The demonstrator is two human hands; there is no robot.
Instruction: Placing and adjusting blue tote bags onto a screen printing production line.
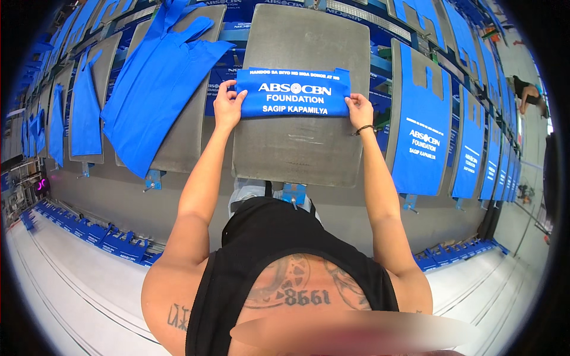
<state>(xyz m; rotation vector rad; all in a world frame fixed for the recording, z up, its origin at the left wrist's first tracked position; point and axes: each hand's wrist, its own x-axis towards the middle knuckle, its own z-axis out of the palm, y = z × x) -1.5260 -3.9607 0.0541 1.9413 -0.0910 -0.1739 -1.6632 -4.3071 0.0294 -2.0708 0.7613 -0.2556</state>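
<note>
A folded blue fabric bag with white printing (294, 105) stretches between my hands across the upper part of a grey rectangular platen (295, 151) in front of me. My left hand (227, 107) pinches the fabric's left end. My right hand (360, 113), with a dark bracelet at the wrist, pinches its right end. Both arms reach forward from the lower edge.
More platens carry blue bags, loose on the left (151, 101) and laid flat with printing on the right (418, 166). Blue metal brackets (153, 180) sit below them. Rows of blue items (122, 249) line the lower sides. Another person (528, 98) is at far right.
</note>
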